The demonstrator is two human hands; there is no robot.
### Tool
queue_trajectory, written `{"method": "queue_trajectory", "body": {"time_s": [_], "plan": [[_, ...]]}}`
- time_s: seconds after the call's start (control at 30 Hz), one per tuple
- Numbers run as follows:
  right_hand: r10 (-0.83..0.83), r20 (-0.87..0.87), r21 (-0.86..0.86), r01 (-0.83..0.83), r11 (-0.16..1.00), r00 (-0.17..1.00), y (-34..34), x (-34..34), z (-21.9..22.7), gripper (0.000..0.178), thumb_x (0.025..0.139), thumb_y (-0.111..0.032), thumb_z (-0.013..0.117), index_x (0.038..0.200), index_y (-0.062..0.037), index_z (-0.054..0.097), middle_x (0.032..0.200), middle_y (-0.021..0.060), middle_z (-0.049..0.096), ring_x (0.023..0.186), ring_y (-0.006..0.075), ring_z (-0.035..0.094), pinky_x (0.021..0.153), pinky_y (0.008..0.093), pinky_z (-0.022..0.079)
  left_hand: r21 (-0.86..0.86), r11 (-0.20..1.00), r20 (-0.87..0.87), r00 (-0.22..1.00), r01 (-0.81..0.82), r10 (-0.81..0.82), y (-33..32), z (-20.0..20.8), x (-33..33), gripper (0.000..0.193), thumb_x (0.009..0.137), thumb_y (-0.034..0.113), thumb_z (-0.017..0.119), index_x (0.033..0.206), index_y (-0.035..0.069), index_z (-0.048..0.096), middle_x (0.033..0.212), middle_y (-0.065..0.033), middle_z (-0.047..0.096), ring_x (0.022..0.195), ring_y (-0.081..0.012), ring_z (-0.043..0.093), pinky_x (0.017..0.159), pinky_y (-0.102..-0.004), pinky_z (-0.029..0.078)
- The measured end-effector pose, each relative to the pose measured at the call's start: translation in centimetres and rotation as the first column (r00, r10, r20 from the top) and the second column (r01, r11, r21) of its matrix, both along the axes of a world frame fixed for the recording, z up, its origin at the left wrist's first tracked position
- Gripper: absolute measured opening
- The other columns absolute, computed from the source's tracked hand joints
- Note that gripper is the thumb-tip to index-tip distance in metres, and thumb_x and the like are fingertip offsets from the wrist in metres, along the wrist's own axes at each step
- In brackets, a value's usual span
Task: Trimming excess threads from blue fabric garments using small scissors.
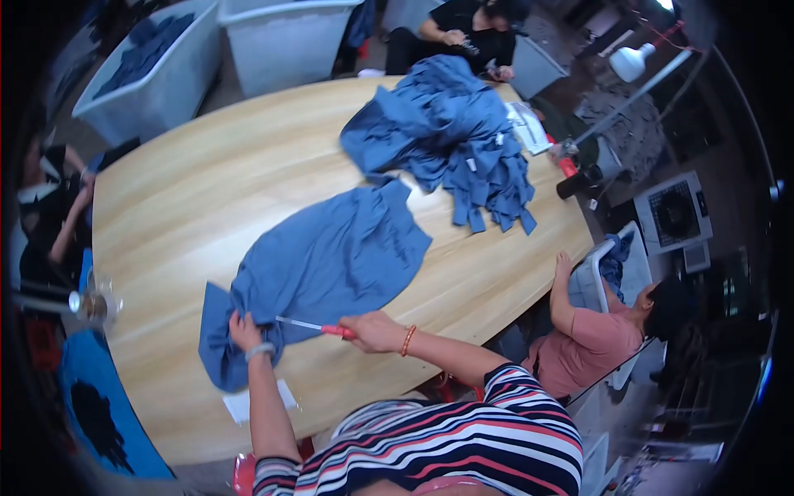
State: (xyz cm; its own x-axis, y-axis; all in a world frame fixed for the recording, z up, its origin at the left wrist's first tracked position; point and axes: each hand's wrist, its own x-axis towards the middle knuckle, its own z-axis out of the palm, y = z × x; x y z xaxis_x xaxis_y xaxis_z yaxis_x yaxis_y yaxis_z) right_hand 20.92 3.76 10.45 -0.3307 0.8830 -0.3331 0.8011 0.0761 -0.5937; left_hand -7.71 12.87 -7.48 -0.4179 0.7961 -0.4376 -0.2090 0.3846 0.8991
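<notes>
A blue garment [331,240] lies spread over the wooden table in front of me, its near left end bunched and folded. My left hand [246,332] is closed on the cloth at that end, fingers pinching a fold. In my right hand [376,332] is a thin tool with a red handle [337,331] and a long, pale, narrow shaft. The shaft points left toward my left hand, and its tip is over or against the garment's near edge; which of the two I cannot tell.
A heap of blue garments [438,124] covers the table's far right, with white papers [528,128] beside it. A white sheet [259,402] lies near my left forearm. Lamp arms [571,153] are fixed at the edges. People [591,331] sit around; large bins [281,41] stand behind.
</notes>
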Motion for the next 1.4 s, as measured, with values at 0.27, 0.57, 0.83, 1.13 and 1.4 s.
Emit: {"method": "queue_trajectory", "body": {"time_s": [0.27, 0.57, 0.83, 1.13, 1.4], "plan": [[0.146, 0.053, -0.082, -0.142, 0.987, 0.988, 1.1, -1.3, -0.5, 0.025, 0.082, -0.028, 0.059, 0.098, -0.0095, 0.053, 0.072, 0.0182, 0.061, 0.069, 0.0371, 0.06, 0.059, 0.0483, 0.044, -0.002, 0.993, 0.616, 0.782, -0.116, 0.093, -2.4, 1.7, -1.1, 0.046, 0.088, 0.016, 0.058, 0.129, 0.007, 0.04, 0.121, -0.0111, 0.053, 0.11, -0.0307, 0.052, 0.096, -0.0498, 0.04], [0.197, 0.099, -0.026, -0.195, 0.98, 0.975, 6.2, -5.8, 3.5, 0.026, 0.082, -0.027, 0.059, 0.092, -0.004, 0.055, 0.07, 0.0182, 0.062, 0.069, 0.0377, 0.061, 0.061, 0.0474, 0.047, 0.02, 0.993, 0.666, 0.742, -0.119, 0.076, -1.4, 2.6, 1.2, 0.018, 0.089, 0.008, 0.057, 0.106, 0.008, 0.05, 0.099, -0.0059, 0.057, 0.091, -0.0215, 0.058, 0.083, -0.0408, 0.048], [0.237, 0.19, -0.103, -0.221, 0.97, 0.953, 4.9, -5.2, 4.0, 0.026, 0.081, -0.026, 0.059, 0.094, -0.0037, 0.054, 0.071, 0.0189, 0.062, 0.069, 0.0366, 0.062, 0.063, 0.0462, 0.047, 0.072, 0.991, 0.719, 0.694, -0.113, 0.027, -2.0, 2.4, 0.1, 0.012, 0.091, 0.01, 0.055, 0.102, 0.008, 0.051, 0.102, -0.0079, 0.06, 0.097, -0.0235, 0.06, 0.087, -0.0441, 0.05], [0.062, -0.02, 0.023, -0.061, 0.998, 0.998, 0.1, -5.2, 0.9, 0.023, 0.082, -0.024, 0.059, 0.099, -0.0098, 0.053, 0.072, 0.0158, 0.061, 0.07, 0.0364, 0.06, 0.06, 0.0461, 0.046, 0.046, 0.995, 0.124, 0.988, 0.088, -0.093, -3.3, 2.3, -0.9, 0.037, 0.086, 0.016, 0.063, 0.114, -0.003, 0.047, 0.089, -0.01, 0.059, 0.081, -0.0145, 0.057, 0.068, -0.0329, 0.054], [-0.145, 0.015, -0.022, 0.146, 0.989, 0.989, -3.6, -0.1, 1.1, 0.023, 0.086, -0.025, 0.056, 0.102, -0.0104, 0.053, 0.076, 0.0149, 0.063, 0.074, 0.0342, 0.062, 0.064, 0.0435, 0.046, -0.403, 0.642, -0.914, -0.26, 0.652, -0.31, -2.3, 14.2, 0.6, 0.1, 0.056, 0.037, 0.081, 0.137, 0.007, 0.032, 0.132, -0.0161, 0.039, 0.125, -0.0367, 0.033, 0.106, -0.05, 0.021]]}}
